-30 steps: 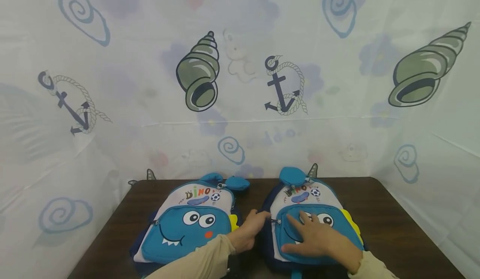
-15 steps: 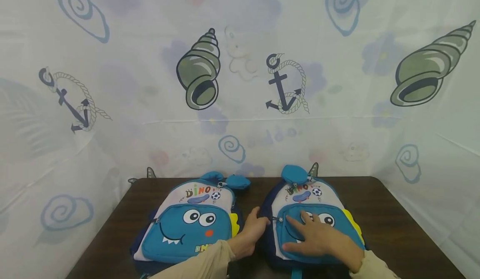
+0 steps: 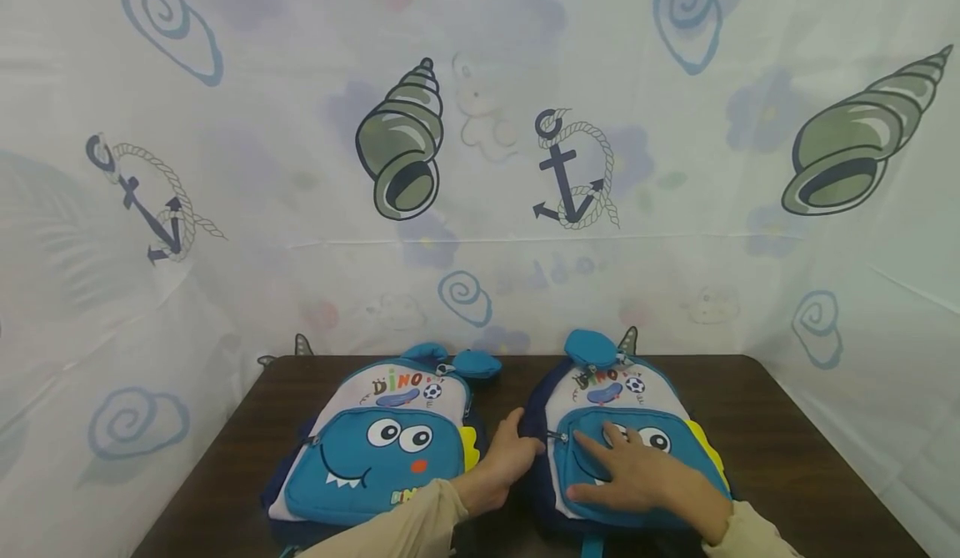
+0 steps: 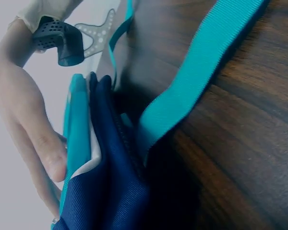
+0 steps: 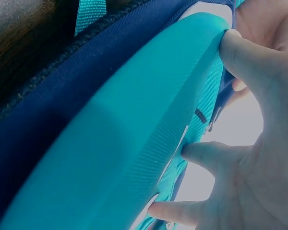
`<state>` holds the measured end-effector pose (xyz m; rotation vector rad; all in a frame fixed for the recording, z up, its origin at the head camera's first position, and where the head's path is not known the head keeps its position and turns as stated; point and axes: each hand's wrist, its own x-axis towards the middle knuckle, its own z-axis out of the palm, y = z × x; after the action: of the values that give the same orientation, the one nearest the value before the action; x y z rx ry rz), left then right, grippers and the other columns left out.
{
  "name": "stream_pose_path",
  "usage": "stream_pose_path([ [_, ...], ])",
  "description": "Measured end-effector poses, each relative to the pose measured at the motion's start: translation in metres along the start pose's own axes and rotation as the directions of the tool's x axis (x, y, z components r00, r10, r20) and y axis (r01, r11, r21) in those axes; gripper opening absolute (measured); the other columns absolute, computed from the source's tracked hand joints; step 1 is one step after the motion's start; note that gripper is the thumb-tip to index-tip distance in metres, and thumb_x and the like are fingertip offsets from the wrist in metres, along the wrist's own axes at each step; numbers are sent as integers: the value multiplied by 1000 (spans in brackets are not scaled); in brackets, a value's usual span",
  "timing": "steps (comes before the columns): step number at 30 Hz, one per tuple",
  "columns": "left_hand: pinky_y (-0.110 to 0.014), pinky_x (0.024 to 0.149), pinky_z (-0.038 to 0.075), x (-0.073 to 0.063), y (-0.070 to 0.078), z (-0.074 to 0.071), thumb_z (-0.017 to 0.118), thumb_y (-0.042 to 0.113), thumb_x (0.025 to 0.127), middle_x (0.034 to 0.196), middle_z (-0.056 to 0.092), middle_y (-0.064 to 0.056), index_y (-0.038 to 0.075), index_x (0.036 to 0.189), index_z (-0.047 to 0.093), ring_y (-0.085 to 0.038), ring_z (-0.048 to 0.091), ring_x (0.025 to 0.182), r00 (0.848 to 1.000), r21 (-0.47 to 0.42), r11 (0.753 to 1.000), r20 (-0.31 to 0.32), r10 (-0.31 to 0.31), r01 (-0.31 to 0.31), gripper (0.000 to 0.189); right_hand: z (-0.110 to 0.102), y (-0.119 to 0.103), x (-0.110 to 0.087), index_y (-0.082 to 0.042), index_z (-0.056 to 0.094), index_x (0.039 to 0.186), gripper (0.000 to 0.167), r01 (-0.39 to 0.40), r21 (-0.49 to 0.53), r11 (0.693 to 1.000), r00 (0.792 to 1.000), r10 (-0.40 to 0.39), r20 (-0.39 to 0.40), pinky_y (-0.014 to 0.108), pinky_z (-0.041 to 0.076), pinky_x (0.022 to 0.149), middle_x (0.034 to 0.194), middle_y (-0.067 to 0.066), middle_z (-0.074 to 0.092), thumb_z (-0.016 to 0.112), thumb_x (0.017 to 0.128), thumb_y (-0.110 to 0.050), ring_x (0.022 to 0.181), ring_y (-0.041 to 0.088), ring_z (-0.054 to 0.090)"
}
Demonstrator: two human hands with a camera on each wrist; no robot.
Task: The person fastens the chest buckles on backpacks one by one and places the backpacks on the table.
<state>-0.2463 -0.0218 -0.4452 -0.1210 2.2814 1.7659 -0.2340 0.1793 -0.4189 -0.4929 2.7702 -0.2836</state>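
Two matching child's backpacks with a blue dinosaur-face front pocket lie side by side, a left backpack and a right backpack. My right hand rests with spread fingers on the right one's front pocket, partly covering the printed face. Against that bag's navy left side is my left hand, its thumb and index finger apart. A small zipper pull shows just beyond its thumb. In the right wrist view, the right-hand fingertips touch the teal pocket. The left wrist view shows the bag's navy side.
Both bags lie on a dark wooden table. White cloth printed with shells and anchors surrounds it at the back and sides. A teal strap trails over the wood in the left wrist view.
My left thumb and index finger have spread apart beside the zipper pull, where they were close together before. My right hand stays on the pocket, and both bags lie as they were.
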Motion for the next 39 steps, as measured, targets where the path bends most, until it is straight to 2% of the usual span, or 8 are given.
stream_pose_path([
  [7, -71, 108, 31, -7, 12, -4, 60, 10, 92, 158, 27, -29, 3, 153, 32, -52, 36, 136, 998, 0, 998, 2, 68, -68, 67, -7, 3, -4, -24, 40, 152, 85, 10, 52, 999, 1000, -10, 3, 82, 37, 89, 156, 23, 36, 58, 85, -72, 137, 58, 34],
  [20, -69, 112, 26, -13, 33, -10, 58, 13, 95, 160, 27, -24, 5, 154, 28, -48, 29, 144, 989, -52, 988, 26, 148, -147, 67, -16, 10, -8, -23, 36, 155, 83, 56, 131, 990, 998, -55, -12, 80, 36, 94, 157, 24, 33, 56, 88, -69, 139, 58, 32],
  [30, -70, 110, 29, -25, 57, -16, 53, 10, 94, 159, 31, -23, 8, 150, 37, -48, 30, 144, 977, -70, 977, 55, 206, -202, 58, -25, 16, -12, -22, 32, 157, 78, 124, 225, 966, 992, -124, -13, 79, 35, 96, 158, 27, 28, 54, 94, -62, 136, 58, 37],
  [35, -67, 111, 31, -27, 65, -16, 51, 8, 93, 157, 38, -18, 10, 147, 44, -44, 35, 143, 975, -101, 970, 13, 222, -220, 54, -32, 20, -13, -17, 28, 158, 76, 153, 303, 941, 987, -160, 0, 77, 37, 97, 159, 26, 26, 51, 97, -57, 136, 57, 37],
  [39, -65, 113, 31, -27, 66, -13, 51, 8, 93, 158, 38, -14, 15, 148, 45, -41, 36, 143, 971, -122, 963, -1, 240, -239, 55, -38, 23, -15, -13, 24, 159, 74, 203, 381, 902, 976, -216, -8, 76, 36, 100, 161, 26, 25, 48, 101, -52, 140, 57, 30],
])
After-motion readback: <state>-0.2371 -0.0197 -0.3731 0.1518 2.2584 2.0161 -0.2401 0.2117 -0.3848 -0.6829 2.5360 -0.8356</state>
